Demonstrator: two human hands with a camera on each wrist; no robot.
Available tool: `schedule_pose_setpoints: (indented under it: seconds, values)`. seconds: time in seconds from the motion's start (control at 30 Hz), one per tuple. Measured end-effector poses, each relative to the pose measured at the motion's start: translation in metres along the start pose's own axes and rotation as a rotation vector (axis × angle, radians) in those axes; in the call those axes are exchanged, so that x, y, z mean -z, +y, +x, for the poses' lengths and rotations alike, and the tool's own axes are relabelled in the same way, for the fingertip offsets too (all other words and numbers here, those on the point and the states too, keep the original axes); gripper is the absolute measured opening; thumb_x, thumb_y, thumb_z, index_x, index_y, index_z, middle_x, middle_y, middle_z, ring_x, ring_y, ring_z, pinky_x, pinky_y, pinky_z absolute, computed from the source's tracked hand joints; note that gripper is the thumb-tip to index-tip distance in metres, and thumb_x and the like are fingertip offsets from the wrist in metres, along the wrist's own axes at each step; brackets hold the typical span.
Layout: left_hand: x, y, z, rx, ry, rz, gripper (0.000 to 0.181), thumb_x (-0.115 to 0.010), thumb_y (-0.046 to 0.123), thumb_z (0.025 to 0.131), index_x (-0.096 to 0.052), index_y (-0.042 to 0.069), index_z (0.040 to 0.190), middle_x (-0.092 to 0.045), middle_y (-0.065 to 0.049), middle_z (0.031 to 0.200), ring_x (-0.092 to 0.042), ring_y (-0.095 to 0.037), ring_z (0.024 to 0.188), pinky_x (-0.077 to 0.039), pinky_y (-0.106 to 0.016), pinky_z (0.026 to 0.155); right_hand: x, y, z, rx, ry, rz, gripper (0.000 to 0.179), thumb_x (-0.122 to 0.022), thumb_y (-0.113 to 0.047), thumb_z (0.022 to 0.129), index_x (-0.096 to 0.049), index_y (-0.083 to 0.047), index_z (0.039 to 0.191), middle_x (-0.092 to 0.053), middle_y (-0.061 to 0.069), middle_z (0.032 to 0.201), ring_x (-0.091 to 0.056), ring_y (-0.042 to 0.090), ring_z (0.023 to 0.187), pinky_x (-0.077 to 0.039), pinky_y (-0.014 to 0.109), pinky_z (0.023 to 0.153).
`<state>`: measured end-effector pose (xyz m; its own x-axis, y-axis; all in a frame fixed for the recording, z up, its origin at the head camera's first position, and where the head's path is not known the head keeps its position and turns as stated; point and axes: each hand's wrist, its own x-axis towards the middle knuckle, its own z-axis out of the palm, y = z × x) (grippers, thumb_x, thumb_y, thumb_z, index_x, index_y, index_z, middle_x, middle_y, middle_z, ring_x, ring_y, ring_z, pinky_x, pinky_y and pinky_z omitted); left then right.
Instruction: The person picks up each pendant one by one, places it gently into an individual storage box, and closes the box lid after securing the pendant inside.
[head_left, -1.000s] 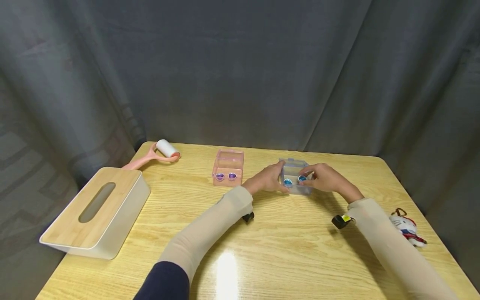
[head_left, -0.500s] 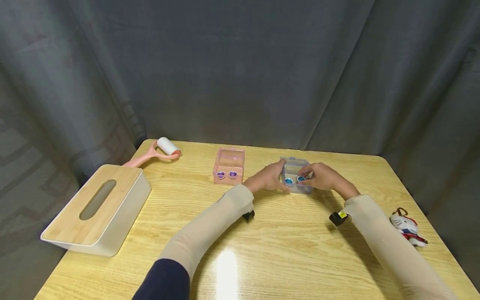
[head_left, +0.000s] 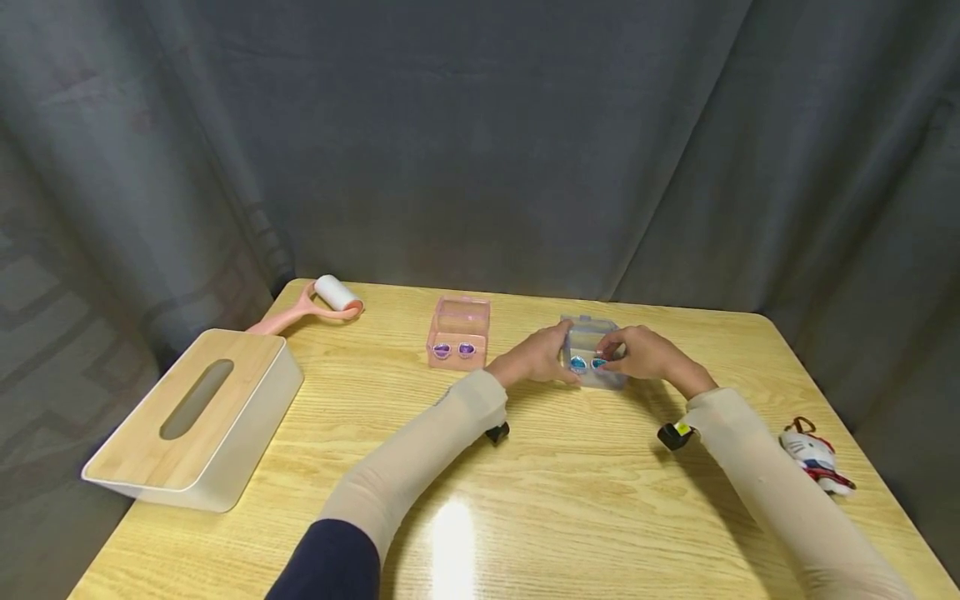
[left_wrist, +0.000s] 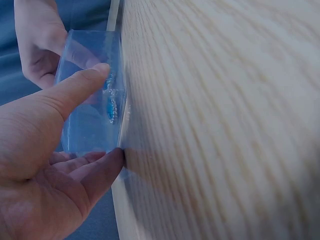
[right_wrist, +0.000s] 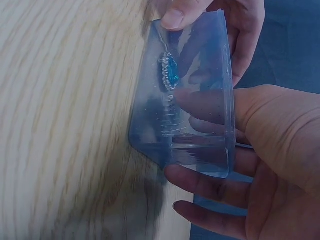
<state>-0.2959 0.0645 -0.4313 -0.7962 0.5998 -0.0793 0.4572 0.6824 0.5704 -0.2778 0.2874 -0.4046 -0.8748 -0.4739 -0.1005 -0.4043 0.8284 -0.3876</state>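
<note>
Light wood table (head_left: 570, 500) before a dark grey curtain (head_left: 480, 150), bearing one clear bluish box (head_left: 602, 382), lid tilted back toward the curtain, set between the two hands. Left hand (head_left: 534, 356): thumb and fingers spread apart across the box's left end, gripping it; right hand (head_left: 647, 354), reaching in from the right: thumb and forefinger in a narrow pinch on the right-hand blue gem (head_left: 597, 363), which lies left of the palm, near the box's front. Left-hand blue gem (head_left: 577, 364): just beside its twin, the pair ranged left to right, this one nearer the left hand
</note>
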Motion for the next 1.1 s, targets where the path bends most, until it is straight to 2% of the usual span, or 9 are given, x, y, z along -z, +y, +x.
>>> schedule_pose_setpoints:
  seconds: [0.17,0.27,0.4,0.5,0.6,0.73,0.87,0.93,1.1]
  values:
    - [0.000,0.000,-0.001,-0.004,0.004,-0.006,0.112,-0.087,0.040,0.082,-0.017,0.005,0.164,-0.054,-0.013,0.151,-0.055,-0.027,0.137,-0.045,-0.037,0.117,0.002,-0.003,-0.003,-0.024,0.016,-0.029,0.027,-0.077,-0.020,0.092,-0.075,-0.003,0.113,-0.078,0.011,0.104,-0.073,0.022,0.085,-0.059,0.038,0.073]
    - [-0.001,-0.002,-0.001,-0.015,0.005,-0.015,0.110,-0.088,0.038,0.082,-0.020,0.005,0.162,-0.056,-0.012,0.149,-0.057,-0.025,0.135,-0.046,-0.036,0.115,0.005,-0.004,-0.007,-0.034,0.065,-0.039,0.025,-0.075,-0.022,0.094,-0.076,-0.004,0.111,-0.078,0.011,0.103,-0.070,0.017,0.079,-0.056,0.036,0.069]
    - [-0.002,-0.003,-0.001,-0.032,0.008,-0.030,0.109,-0.088,0.035,0.082,-0.021,0.005,0.162,-0.054,-0.013,0.150,-0.055,-0.025,0.137,-0.045,-0.035,0.116,0.009,-0.001,-0.011,-0.046,0.204,0.016,0.020,-0.071,-0.020,0.097,-0.077,-0.004,0.106,-0.076,0.015,0.101,-0.071,0.026,0.082,-0.058,0.039,0.070]
    - [-0.003,-0.003,-0.001,-0.050,0.010,-0.052,0.109,-0.088,0.034,0.083,-0.019,0.003,0.162,-0.050,-0.014,0.153,-0.052,-0.027,0.140,-0.043,-0.036,0.119,0.011,0.007,-0.010,-0.110,0.288,0.131,0.027,-0.065,-0.023,0.102,-0.074,0.000,0.113,-0.073,0.021,0.111,-0.070,0.033,0.094,-0.058,0.035,0.074]
    - [-0.003,-0.004,-0.001,-0.060,0.008,-0.105,0.109,-0.087,0.032,0.084,-0.016,0.003,0.162,-0.049,-0.015,0.154,-0.051,-0.029,0.141,-0.042,-0.040,0.120,0.014,0.019,-0.008,-0.233,0.243,0.352,0.045,-0.053,-0.032,0.108,-0.061,0.003,0.135,-0.062,0.027,0.133,-0.067,0.032,0.107,-0.055,0.030,0.072]
    - [-0.004,-0.006,-0.002,-0.021,-0.003,-0.147,0.116,-0.086,0.033,0.085,-0.005,0.005,0.164,-0.046,-0.016,0.158,-0.052,-0.031,0.141,-0.044,-0.040,0.118,0.013,0.039,-0.004,-0.350,0.089,0.645,0.069,-0.044,-0.042,0.109,-0.035,0.009,0.154,-0.047,0.032,0.152,-0.069,0.012,0.105,-0.057,0.027,0.076]
    - [-0.002,-0.008,-0.003,-0.002,-0.010,-0.163,0.123,-0.086,0.036,0.084,0.003,0.003,0.163,-0.045,-0.016,0.159,-0.055,-0.030,0.138,-0.046,-0.039,0.115,0.006,0.053,0.003,-0.367,0.017,0.808,0.076,-0.049,-0.042,0.107,-0.028,0.013,0.155,-0.060,0.016,0.146,-0.066,-0.004,0.098,-0.057,0.022,0.087]
    - [-0.002,-0.009,-0.004,-0.018,-0.009,-0.175,0.122,-0.087,0.035,0.084,0.000,0.001,0.163,-0.048,-0.016,0.157,-0.055,-0.030,0.138,-0.045,-0.039,0.117,0.002,0.056,0.006,-0.372,0.012,0.862,0.075,-0.050,-0.041,0.107,-0.029,0.012,0.155,-0.067,0.002,0.137,-0.067,-0.005,0.096,-0.056,0.020,0.087]
    - [-0.003,-0.009,-0.004,-0.019,-0.026,-0.174,0.116,-0.085,0.037,0.085,-0.008,-0.001,0.163,-0.047,-0.016,0.158,-0.054,-0.030,0.140,-0.045,-0.038,0.117,-0.002,0.055,0.010,-0.379,0.023,0.986,0.069,-0.050,-0.036,0.109,-0.030,0.009,0.156,-0.073,-0.016,0.117,-0.069,-0.006,0.094,-0.054,0.017,0.085]
